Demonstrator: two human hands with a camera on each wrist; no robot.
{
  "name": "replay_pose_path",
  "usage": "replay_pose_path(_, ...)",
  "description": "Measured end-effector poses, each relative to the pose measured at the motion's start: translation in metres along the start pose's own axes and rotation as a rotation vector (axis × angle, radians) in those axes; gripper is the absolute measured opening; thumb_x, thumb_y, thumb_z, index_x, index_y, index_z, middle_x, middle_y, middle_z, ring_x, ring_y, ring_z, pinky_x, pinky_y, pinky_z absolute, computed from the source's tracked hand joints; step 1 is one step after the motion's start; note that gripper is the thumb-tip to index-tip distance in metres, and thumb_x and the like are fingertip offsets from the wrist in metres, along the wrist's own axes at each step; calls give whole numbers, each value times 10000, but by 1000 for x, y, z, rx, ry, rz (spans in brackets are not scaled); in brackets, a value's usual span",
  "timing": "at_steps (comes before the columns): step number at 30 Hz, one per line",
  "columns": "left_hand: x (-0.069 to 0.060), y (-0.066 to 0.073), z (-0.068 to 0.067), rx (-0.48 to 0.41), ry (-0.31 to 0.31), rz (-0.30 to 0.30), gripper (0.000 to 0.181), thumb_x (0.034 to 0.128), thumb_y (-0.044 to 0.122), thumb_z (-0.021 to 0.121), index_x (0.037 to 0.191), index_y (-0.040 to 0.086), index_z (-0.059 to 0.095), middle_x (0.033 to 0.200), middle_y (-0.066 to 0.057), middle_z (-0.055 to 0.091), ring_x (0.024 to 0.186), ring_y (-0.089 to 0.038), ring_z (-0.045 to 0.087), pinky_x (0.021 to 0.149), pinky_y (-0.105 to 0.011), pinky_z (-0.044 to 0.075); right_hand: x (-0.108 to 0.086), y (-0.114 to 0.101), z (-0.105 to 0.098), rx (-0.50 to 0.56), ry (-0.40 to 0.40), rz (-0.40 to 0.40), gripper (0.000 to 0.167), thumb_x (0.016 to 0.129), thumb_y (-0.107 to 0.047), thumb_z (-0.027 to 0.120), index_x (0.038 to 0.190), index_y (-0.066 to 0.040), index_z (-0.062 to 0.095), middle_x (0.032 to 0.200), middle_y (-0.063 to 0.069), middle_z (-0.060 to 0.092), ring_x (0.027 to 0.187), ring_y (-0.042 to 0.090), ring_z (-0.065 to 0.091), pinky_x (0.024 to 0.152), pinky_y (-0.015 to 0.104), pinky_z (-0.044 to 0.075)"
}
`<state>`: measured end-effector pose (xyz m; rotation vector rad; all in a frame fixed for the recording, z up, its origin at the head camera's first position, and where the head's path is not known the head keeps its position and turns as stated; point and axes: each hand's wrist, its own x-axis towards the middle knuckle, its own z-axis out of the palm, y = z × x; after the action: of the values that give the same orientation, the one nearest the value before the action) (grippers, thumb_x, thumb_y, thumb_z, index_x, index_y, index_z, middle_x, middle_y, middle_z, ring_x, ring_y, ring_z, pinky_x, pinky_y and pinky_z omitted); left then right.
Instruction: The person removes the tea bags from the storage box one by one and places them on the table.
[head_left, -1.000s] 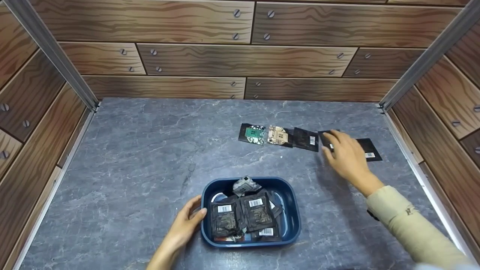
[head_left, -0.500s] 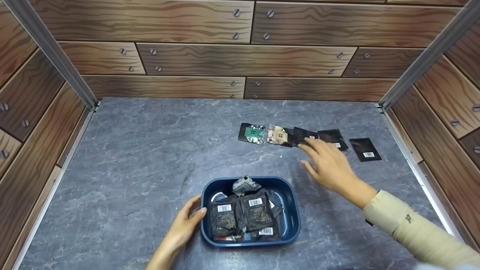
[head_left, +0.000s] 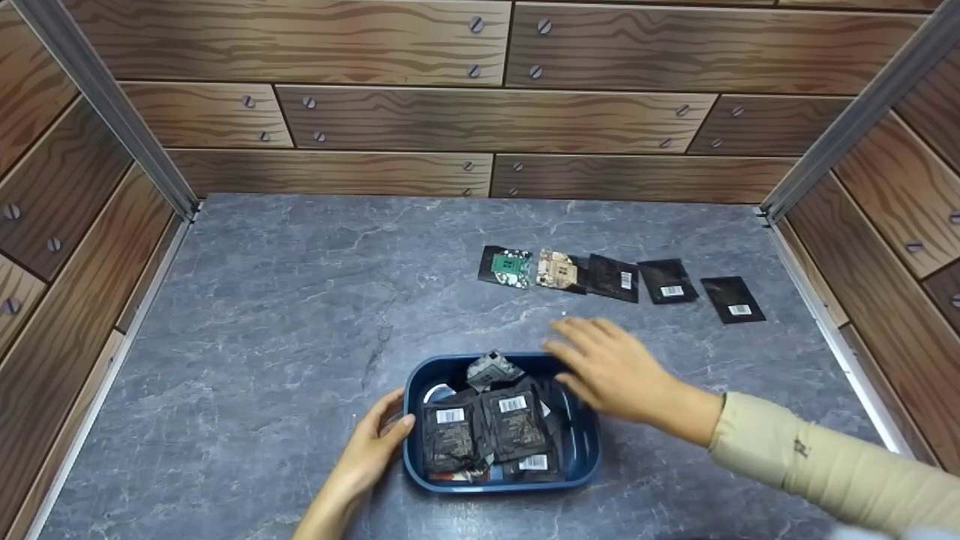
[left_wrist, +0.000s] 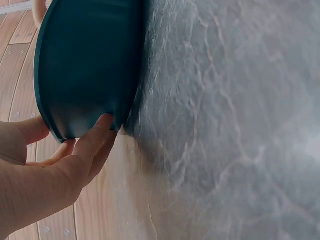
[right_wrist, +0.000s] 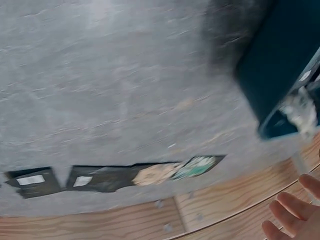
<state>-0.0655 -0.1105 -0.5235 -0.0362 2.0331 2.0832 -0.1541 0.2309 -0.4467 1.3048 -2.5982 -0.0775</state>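
Observation:
A dark blue plastic bin (head_left: 517, 489) holds several black sachets (head_left: 517, 427) with white barcode labels. Its left side is held by my left hand (head_left: 365, 448), thumb at the rim and fingers along the outer wall, as the left wrist view shows with the hand (left_wrist: 60, 165) at the bin's edge (left_wrist: 90, 65). My right hand (head_left: 619, 371) hovers over the bin's back right corner, fingers loosely extended and holding nothing. In the right wrist view that hand (right_wrist: 295, 215) has its fingers spread. A crumpled silvery sachet (head_left: 493, 370) leans at the bin's back wall.
Behind the bin, a row of flat sachets lies on the grey marbled tabletop (head_left: 285, 330): a green one (head_left: 510, 265), a beige one (head_left: 559, 270) and black ones with barcodes (head_left: 667, 281). Wood-patterned panels (head_left: 375, 120) enclose the back and sides.
My right hand has moved left and toward me, from the black sachets at the right of the row to above the bin's corner. Left hand, bin and row stay put.

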Motion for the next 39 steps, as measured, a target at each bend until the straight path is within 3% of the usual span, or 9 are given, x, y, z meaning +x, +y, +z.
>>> replay_pose_path(3,0,0,0,-12,-5,-8,538,1024,58,504,1453,-167,270,1450,-386,348,1329,-495,399,1049,-457,444,3,-14,0,-18,-18,-54,502,958,-375,613,1366,-87,565,1432,156,510,1277,335,512,1064,519,411)
replay_pose_path(9,0,0,0,-21,0,-8,537,1022,59,505,1450,-168,273,1449,-386,349,1326,-497,401,1047,-469,443,7,-37,6,-66,26,-185,528,910,-398,678,1334,-95,594,1376,162,561,1220,320,561,1009,477,473)
replay_pose_path(18,2,-2,1,-40,1,-14,528,1021,48,504,1450,-163,280,1439,-380,364,1321,-486,413,1036,-454,457,19,-57,7,-95,50,-281,526,901,-431,670,1328,-131,606,1340,134,593,1191,298,577,968,467,495)
replay_pose_path(27,2,-3,-1,-9,4,11,526,1015,44,512,1441,-174,290,1431,-383,378,1309,-489,426,1056,-459,436,38,-74,13,-151,-28,-356,553,933,-482,611,1370,-145,573,1350,112,584,1194,268,567,991,445,477)
replay_pose_path(39,2,-4,0,8,4,25,528,1016,62,522,1436,-172,303,1417,-385,396,1302,-495,433,1071,-463,420,54,-92,28,-212,-70,-456,539,945,-517,551,1369,-184,566,1345,62,587,1175,220,562,943,381,466)
